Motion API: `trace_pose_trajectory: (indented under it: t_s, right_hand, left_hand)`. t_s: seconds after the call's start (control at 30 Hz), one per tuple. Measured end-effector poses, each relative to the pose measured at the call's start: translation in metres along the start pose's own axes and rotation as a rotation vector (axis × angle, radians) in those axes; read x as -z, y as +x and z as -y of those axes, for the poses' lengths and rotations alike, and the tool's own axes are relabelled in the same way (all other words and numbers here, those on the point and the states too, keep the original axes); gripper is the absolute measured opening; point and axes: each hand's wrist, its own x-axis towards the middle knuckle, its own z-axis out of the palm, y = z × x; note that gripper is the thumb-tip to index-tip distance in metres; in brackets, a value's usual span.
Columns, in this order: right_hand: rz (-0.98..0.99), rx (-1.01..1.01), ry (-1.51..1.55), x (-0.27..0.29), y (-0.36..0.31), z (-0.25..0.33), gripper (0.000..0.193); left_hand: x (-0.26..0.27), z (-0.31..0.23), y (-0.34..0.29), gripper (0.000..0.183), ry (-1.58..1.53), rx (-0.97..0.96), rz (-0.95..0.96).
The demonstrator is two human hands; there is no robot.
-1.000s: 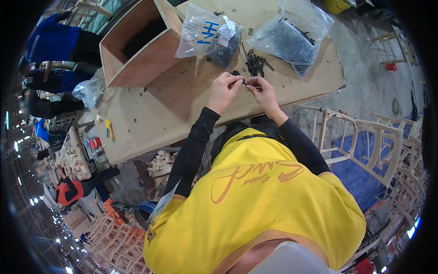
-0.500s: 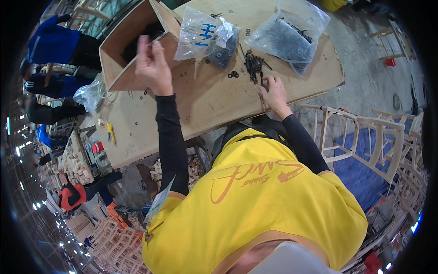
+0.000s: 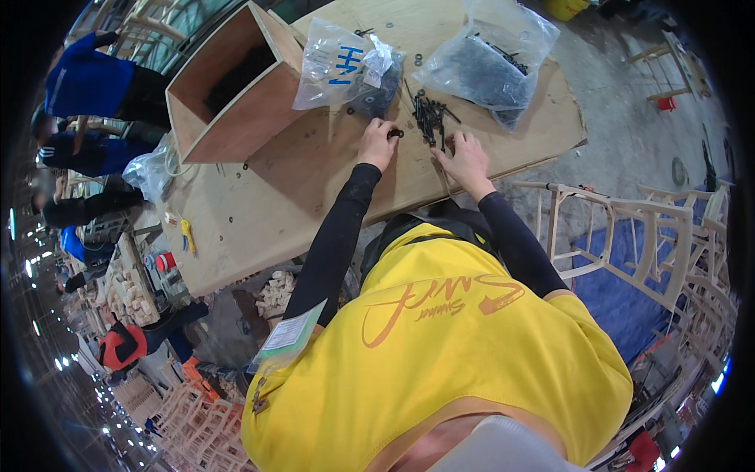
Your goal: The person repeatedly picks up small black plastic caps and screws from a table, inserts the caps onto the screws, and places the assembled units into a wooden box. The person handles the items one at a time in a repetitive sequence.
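My left hand (image 3: 377, 145) is on the tabletop, its fingers closed at a small cluster of black washers (image 3: 395, 134). To its right my right hand (image 3: 465, 162) rests at the near edge of a loose pile of black bolts (image 3: 429, 116). Its thumb and forefinger come together at a dark bolt, partly hidden by the fingers. Just beyond my left hand lies a clear plastic bag (image 3: 334, 67) with blue marks and small dark hardware inside. A larger clear bag (image 3: 491, 71) of dark hardware lies open behind the pile.
An open wooden box (image 3: 259, 118) with dark contents stands on the left of the plywood table (image 3: 259, 212). Yellow-handled pliers (image 3: 187, 236) lie near the table's left end. Wooden chair frames (image 3: 621, 228) stand at the right. Several people are on the left.
My left hand has come from the wooden box, right and nearer, down to the washers on the table. My right hand has stayed beside the bolts with only a slight shift.
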Motion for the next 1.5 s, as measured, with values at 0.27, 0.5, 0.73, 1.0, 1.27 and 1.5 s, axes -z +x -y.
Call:
trace_pose_trajectory:
  t_s: [0.27, 0.5, 0.73, 1.0, 1.27, 1.5]
  right_hand:
    - [-0.042, -0.047, 0.077, -0.024, 0.013, -0.028, 0.023]
    - [0.077, -0.067, 0.582, 0.002, -0.004, 0.002, 0.020]
    - [0.165, -0.016, 0.730, 0.003, -0.008, 0.035, 0.019]
    - [0.210, -0.027, 0.811, -0.003, -0.009, 0.032, 0.019]
    - [0.199, 0.005, 0.802, -0.005, -0.011, 0.034, 0.019]
    - [0.225, 0.033, 0.832, -0.001, -0.010, 0.035, 0.019]
  left_hand:
    - [0.013, 0.011, -0.009, 0.015, -0.444, 0.399, 0.021]
    - [0.037, -0.005, -0.020, 0.021, -1.118, 0.546, 0.048]
    - [0.063, -0.040, -0.020, 0.023, -1.154, 0.463, 0.183]
    - [0.073, -0.050, -0.023, 0.018, -1.108, 0.473, 0.193]
    - [0.075, -0.065, -0.024, 0.015, -0.945, 0.407, 0.167]
    - [0.081, -0.066, -0.024, 0.018, -0.629, 0.226, 0.134]
